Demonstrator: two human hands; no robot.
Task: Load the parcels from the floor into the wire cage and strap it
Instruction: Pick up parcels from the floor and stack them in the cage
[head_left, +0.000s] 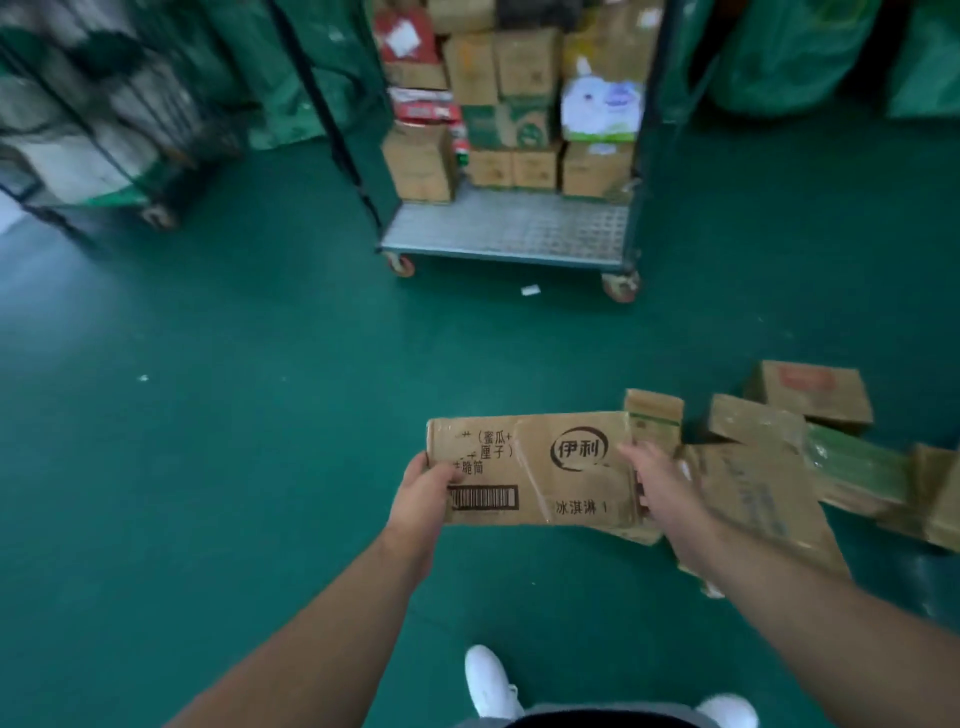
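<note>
White shoes (488, 680) at the bottom edge, planted on the green floor (234, 441). Both arms reach forward to one ice-cream carton (530, 467), brown and flat, with barcode and round logo facing up. The left grip (423, 491) is closed round the carton's left end, thumb on the top face beside the barcode, fingers hidden underneath. The right grip (657, 486) is closed on the right end, one finger stretched across the top near the logo. The carton looks to be off the floor, held level just left of the parcel pile (753, 488), with one corner over a lower box.

That pile sprawls to the right: several taped cardboard boxes, some tilted, one wrapped in green, all touching or overlapping. Plenty left to load, by the look of it.

Farther out there's open floor and a small white scrap of paper (530, 290). Then the wire cage (511, 228) on castors, its grey deck bare at the front, stacked boxes (519, 67) packed against the back. A second cage (104, 130) stands far left, blurred, and green bags (795, 52) sit far right.

So this is the carry step. Next comes a walk forward and a lift onto that bare deck, sliding the carton against the stack. No strap is visible, so strapping comes much later.
</note>
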